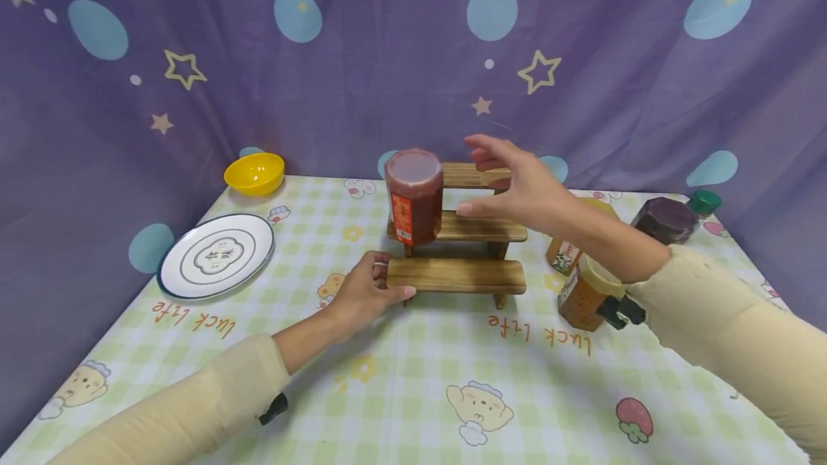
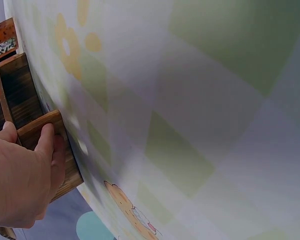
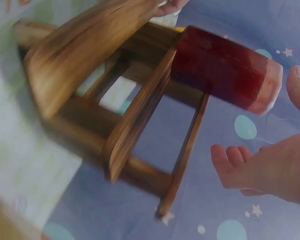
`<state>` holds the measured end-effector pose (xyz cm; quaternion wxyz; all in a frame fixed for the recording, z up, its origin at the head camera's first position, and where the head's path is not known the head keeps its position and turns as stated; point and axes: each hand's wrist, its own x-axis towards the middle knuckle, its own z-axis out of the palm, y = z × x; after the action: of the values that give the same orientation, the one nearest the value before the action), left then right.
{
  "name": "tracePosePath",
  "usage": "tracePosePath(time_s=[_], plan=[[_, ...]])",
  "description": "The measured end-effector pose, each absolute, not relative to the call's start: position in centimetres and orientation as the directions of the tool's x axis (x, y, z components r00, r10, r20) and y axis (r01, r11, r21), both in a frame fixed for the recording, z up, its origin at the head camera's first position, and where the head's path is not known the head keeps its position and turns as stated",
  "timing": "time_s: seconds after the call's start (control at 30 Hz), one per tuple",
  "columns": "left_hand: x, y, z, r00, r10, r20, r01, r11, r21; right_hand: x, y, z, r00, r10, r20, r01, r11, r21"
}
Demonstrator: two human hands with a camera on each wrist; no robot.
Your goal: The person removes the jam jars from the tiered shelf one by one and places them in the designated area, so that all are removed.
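A three-tier wooden step rack stands on the table. On the left end of its middle step is a jar of dark red contents with a red label, upright; the right wrist view shows the jar from the side. My left hand grips the left end of the lowest step, thumb at the front edge. In the left wrist view, the hand's fingers lie against the step's end board. To the right of the jar, my right hand is held in the air, fingers and thumb spread apart, touching nothing.
Right of the rack stand an amber jar, another jar with a yellowish lid, a dark purple jar and a green-capped container. At left are a white plate and a yellow bowl. A purple curtain hangs behind.
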<state>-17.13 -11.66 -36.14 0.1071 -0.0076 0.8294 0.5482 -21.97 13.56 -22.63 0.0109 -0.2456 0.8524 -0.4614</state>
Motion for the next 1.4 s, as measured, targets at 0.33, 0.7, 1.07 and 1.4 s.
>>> tracePosePath(time_s=[0.33,0.7,1.07,1.4], plan=[[-17.0,-11.7,-36.0,-0.975,0.116,-0.188,-0.129,0.39,0.912,-22.8,10.6,-22.5,-0.883,-0.452,0.126,-0.34,0.431,-0.836],[-17.1,-11.6,-36.0,-0.974,0.111,-0.195,-0.138,0.39,0.911,-24.0,8.6,-22.4,-0.85,-0.521,0.08,-0.304,0.36,-0.882],[-17.2,-11.6,-36.0,-0.977,0.107,-0.184,-0.132,0.376,0.917,-24.2,7.4,-23.1,-0.817,-0.56,0.139,-0.355,0.297,-0.886],[-17.1,-11.6,-36.1,-0.975,0.113,-0.189,-0.134,0.378,0.916,-24.4,7.6,-23.6,-0.809,-0.561,0.175,-0.356,0.232,-0.905]])
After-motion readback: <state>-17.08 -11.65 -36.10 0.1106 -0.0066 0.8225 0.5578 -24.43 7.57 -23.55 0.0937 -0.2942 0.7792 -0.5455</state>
